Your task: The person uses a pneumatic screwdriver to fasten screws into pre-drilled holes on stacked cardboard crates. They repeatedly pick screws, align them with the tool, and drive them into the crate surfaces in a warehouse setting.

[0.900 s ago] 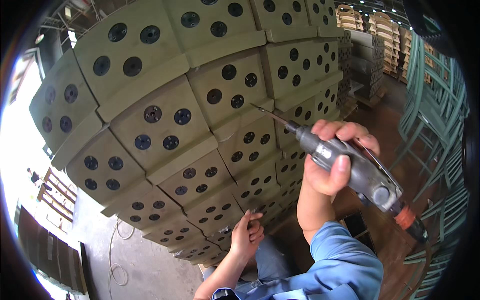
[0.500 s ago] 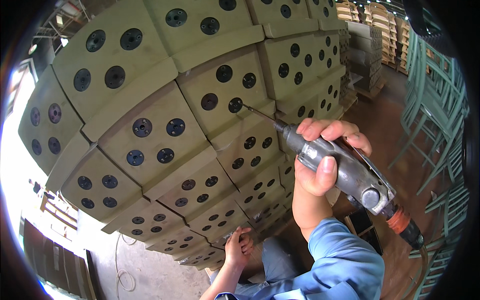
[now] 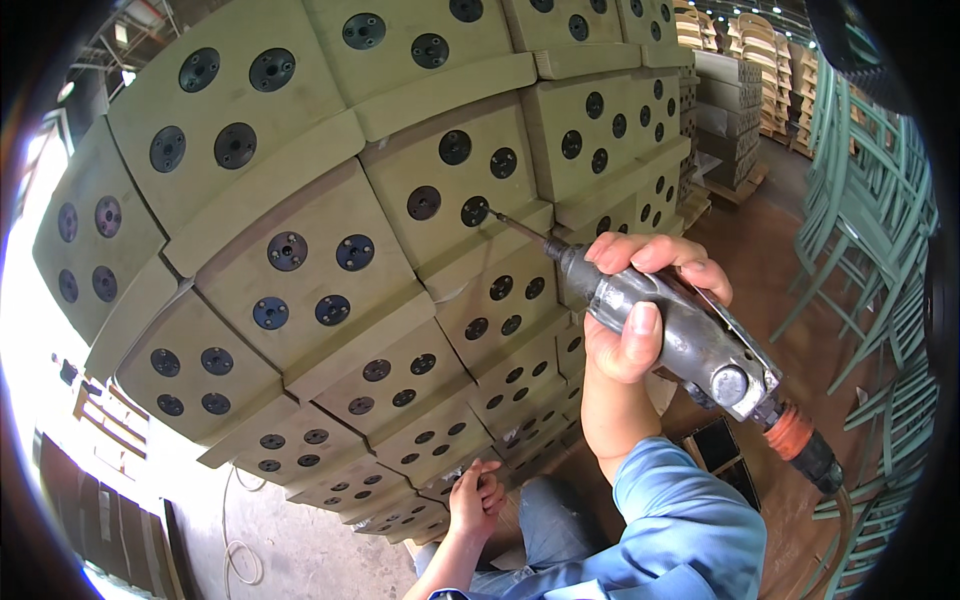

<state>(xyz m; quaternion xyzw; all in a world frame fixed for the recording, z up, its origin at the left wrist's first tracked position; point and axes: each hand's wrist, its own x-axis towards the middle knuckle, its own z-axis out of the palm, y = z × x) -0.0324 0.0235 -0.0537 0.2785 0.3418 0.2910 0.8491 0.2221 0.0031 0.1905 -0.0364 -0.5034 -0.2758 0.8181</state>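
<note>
My right hand (image 3: 640,300) grips a grey pneumatic screwdriver (image 3: 690,345) with an orange hose fitting at its back end. Its thin bit (image 3: 515,226) points up-left and its tip sits at a black round fitting (image 3: 475,211) on a pale green wooden panel (image 3: 450,190). That panel belongs to a tall stack of like panels, each carrying several black round fittings. My left hand (image 3: 475,497) rests low down against the bottom panels of the stack, fingers curled on an edge.
More stacked panels run off to the upper right. Green metal chair frames (image 3: 860,230) stand stacked at the right. Stacked pallets and boards (image 3: 730,120) stand at the back over a brown floor. A white cable (image 3: 240,550) lies on the grey floor at lower left.
The right hand has brought the screwdriver bit up onto a fitting higher on the stack. The left hand stayed low on the bottom panels.
</note>
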